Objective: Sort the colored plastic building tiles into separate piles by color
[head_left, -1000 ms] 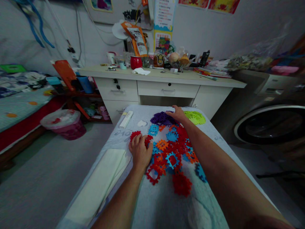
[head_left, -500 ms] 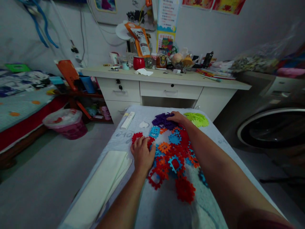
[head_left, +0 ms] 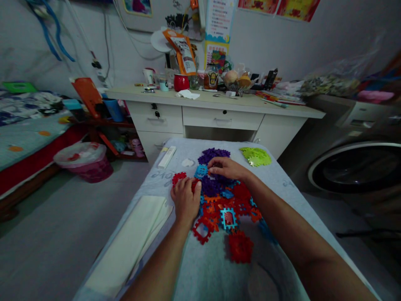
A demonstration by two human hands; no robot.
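Many notched plastic squares (head_left: 216, 209) beneath 2 hands (head_left: 186, 200).

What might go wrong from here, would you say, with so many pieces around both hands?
First, the purple pieces below the right hand lie against the mixed heap, so colours could get muddled. Second, the right forearm passes close to blue pieces at the heap's right side and might brush them out of place. Third, the left hand is at the red pieces, where a nudge could shift them.
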